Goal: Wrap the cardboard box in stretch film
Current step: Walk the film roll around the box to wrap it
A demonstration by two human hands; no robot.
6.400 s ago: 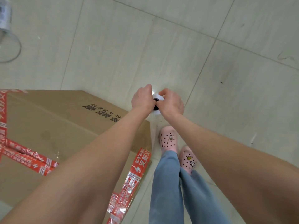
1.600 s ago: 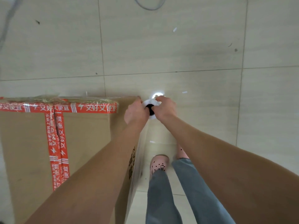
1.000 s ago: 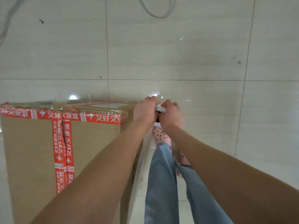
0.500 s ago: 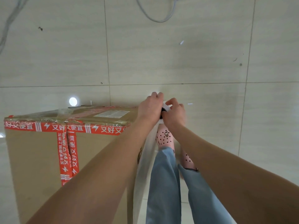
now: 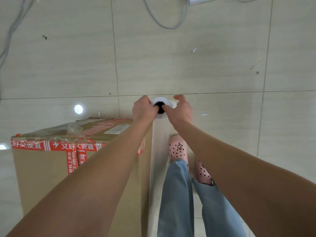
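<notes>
On the left of the tiled floor [image 5: 171,69], the cardboard box [image 5: 42,177] is seen standing upright, sealed with red printed tape [image 5: 51,145]; crinkled film is already gathered over its top edge. Just beside its right face, the stretch film roll [image 5: 160,106] is held upright, a sheet [image 5: 158,151] hanging down along the box corner. The left hand [image 5: 142,110] is closed on the roll's core; the right hand [image 5: 179,112] is set against it, fingers partly spread. Several passes are judged still to be needed.
</notes>
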